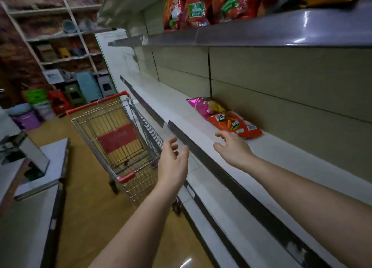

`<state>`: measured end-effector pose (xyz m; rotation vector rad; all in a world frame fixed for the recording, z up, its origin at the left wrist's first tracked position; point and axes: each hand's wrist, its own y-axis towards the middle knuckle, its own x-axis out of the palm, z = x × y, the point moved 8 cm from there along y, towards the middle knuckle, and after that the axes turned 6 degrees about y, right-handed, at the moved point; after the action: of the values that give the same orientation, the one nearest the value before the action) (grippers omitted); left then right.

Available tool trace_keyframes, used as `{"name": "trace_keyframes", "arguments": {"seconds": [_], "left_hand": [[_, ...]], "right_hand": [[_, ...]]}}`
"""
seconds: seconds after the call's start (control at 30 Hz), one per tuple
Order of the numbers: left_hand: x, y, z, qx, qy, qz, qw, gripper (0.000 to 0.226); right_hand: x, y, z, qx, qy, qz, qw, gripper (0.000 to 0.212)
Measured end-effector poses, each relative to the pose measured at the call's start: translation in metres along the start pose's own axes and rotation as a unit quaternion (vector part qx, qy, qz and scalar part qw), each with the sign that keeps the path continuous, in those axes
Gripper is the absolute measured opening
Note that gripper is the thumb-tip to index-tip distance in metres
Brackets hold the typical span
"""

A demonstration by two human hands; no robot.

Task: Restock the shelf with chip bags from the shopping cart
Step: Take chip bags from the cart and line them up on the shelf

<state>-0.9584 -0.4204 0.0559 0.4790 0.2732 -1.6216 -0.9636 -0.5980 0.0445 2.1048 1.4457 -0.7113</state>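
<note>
Fingers [221, 135] spread beside orange bag [235, 124], contact unclear.

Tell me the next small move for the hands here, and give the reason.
Probably swing both hands back toward the shopping cart to check it for another bag. Both the left hand and right hand are open and hold nothing, and the orange chip bag already lies flat on the shelf, overlapping the pink bag. The visible part of the basket shows no bags.

I'm looking at a dim shop: a brick wall [14, 52] standing behind a white rack [60, 34] holding plastic stools [88, 86] and buckets [26, 118], a tan floor [84, 197] gleaming below.
</note>
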Motion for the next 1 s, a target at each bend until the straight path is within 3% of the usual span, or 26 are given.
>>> {"name": "trace_keyframes", "arguments": {"seconds": [0.33, 0.5, 0.67, 0.9, 1.0], "left_hand": [[0.066, 0.15, -0.009, 0.014, -0.006, -0.125, 0.992, 0.044], [0.095, 0.215, -0.009, 0.062, -0.006, -0.217, 0.974, 0.043], [0.121, 0.251, -0.016, 0.089, 0.001, -0.301, 0.949, 0.043], [0.159, 0.261, -0.018, 0.117, -0.018, -0.362, 0.925, 0.042], [0.169, 0.262, -0.022, 0.112, -0.018, -0.372, 0.921, 0.042]], "right_hand": [[0.01, 0.116, 0.045, 0.116, -0.055, 0.056, 0.99, 0.042], [0.009, 0.152, 0.058, 0.186, -0.083, 0.111, 0.973, 0.011], [0.014, 0.168, 0.07, 0.251, -0.119, 0.144, 0.95, 0.043], [0.012, 0.18, 0.101, 0.3, -0.15, 0.19, 0.923, 0.056], [0.015, 0.188, 0.112, 0.298, -0.182, 0.175, 0.921, 0.068]]}}
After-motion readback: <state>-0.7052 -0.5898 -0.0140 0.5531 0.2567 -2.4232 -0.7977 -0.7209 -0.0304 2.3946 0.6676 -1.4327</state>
